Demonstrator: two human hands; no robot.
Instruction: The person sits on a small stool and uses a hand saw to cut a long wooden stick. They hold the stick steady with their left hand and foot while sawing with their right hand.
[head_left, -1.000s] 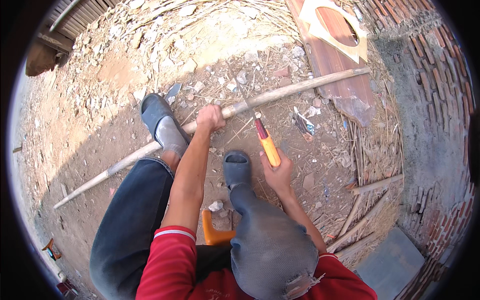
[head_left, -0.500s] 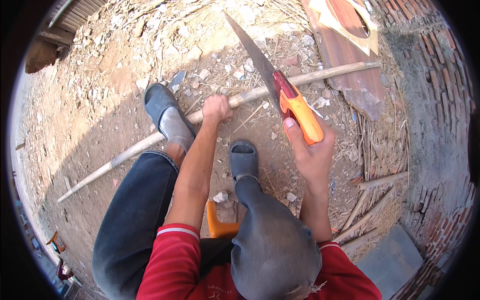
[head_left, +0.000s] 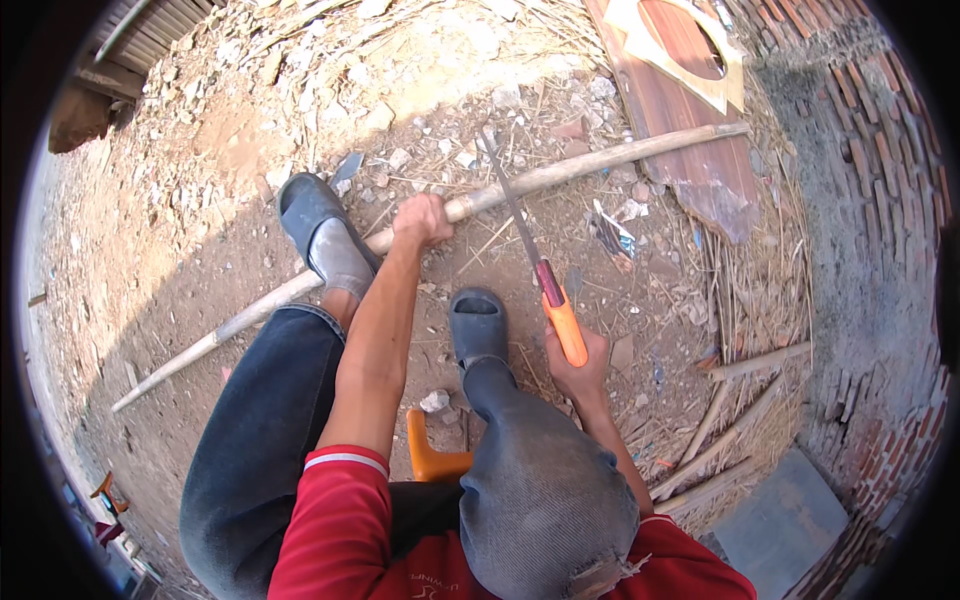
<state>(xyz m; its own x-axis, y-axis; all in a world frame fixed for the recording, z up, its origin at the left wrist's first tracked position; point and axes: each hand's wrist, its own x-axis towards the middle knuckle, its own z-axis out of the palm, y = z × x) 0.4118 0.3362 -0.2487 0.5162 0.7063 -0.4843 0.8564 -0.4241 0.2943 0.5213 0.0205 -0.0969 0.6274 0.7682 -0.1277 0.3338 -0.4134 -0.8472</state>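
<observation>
A long wooden pole (head_left: 590, 167) lies slantwise over the ground, from lower left to upper right. My left hand (head_left: 423, 220) is closed around it near its middle, just beside my left foot, which covers part of the pole. In my right hand (head_left: 580, 362) is a handsaw (head_left: 563, 325) with an orange and dark red handle, my fingers wrapped around the grip. Seen nearly edge-on, the blade crosses the pole a little to the right of my left hand. Whether its teeth touch the wood I cannot tell.
A brown board (head_left: 690, 150) with a pale cut-out panel (head_left: 640, 45) on it lies under the pole's far end. Brick wall (head_left: 880, 200) runs along the right, with sticks (head_left: 730, 440) and a grey sheet (head_left: 785, 515) near it. An orange curved object (head_left: 430, 455) is between my legs.
My right hand has come down and left, toward me. The saw has turned from showing its broad side to nearly edge-on, its blade now lower across the pole. My left hand keeps its grip.
</observation>
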